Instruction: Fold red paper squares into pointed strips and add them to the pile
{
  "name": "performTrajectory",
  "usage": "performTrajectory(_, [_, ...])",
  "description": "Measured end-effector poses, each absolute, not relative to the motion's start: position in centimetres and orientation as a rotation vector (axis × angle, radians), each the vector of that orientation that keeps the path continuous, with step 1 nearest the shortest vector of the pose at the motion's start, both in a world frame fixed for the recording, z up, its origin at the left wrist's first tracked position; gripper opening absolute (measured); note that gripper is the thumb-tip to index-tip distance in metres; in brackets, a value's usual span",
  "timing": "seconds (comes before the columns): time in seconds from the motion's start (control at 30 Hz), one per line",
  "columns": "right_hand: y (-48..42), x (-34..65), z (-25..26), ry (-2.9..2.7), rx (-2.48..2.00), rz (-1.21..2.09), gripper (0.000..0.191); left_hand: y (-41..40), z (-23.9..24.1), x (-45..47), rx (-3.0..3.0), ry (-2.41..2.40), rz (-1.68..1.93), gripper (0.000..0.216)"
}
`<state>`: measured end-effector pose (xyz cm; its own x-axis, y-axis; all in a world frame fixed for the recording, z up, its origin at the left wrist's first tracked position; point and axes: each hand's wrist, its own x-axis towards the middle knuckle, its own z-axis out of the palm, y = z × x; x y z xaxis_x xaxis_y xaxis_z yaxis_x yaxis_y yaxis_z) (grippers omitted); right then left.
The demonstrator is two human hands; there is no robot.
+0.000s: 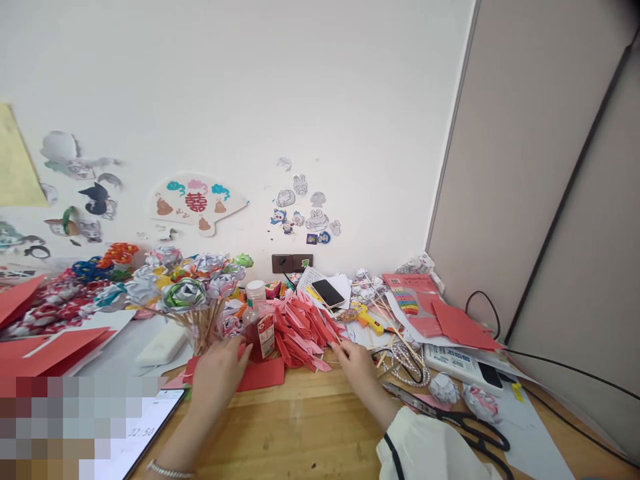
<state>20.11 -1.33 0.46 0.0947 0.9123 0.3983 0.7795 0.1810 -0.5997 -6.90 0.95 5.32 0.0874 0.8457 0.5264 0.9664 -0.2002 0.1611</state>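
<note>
My left hand (218,371) lies palm down with fingers stretched over a red paper sheet (260,375), its fingertips touching the base of a small red bottle (259,326) with a white cap. My right hand (354,360) reaches toward a heap of folded red paper strips (300,328); its fingers are curled and pinch the edge of one strip. A white sleeve covers the right forearm. A bunch of paper roses on wooden sticks (193,297) stands just left of the bottle.
The wooden table (300,433) carries black scissors (465,427), a yellow glue gun (367,320), a dark phone (327,292), red sheets (450,320) at right, cables, crumpled paper balls, and a lit tablet (137,433) at lower left. Stickers dot the wall.
</note>
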Motion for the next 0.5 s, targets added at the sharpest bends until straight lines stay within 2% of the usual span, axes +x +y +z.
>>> performTrajectory(0.1, [-1.0,20.1,0.9,-1.751,-1.818,0.129,0.037,1.1,5.5,-8.3,-2.077,-1.894,-0.407,0.027])
performTrajectory(0.2, [-1.6,19.6,0.9,-1.82,-1.857,0.098,0.03,1.0,5.3,-8.8,-2.125,-2.006,-0.235,0.018])
performTrajectory(0.37, [-2.5,18.9,0.7,-1.886,-1.811,0.103,0.027,0.9,4.8,-9.0,-2.117,-1.995,-0.237,0.03])
performTrajectory(0.5, [-2.7,18.7,0.6,-1.904,-1.787,0.142,0.031,1.5,4.2,-9.2,-2.125,-2.007,-0.276,0.032])
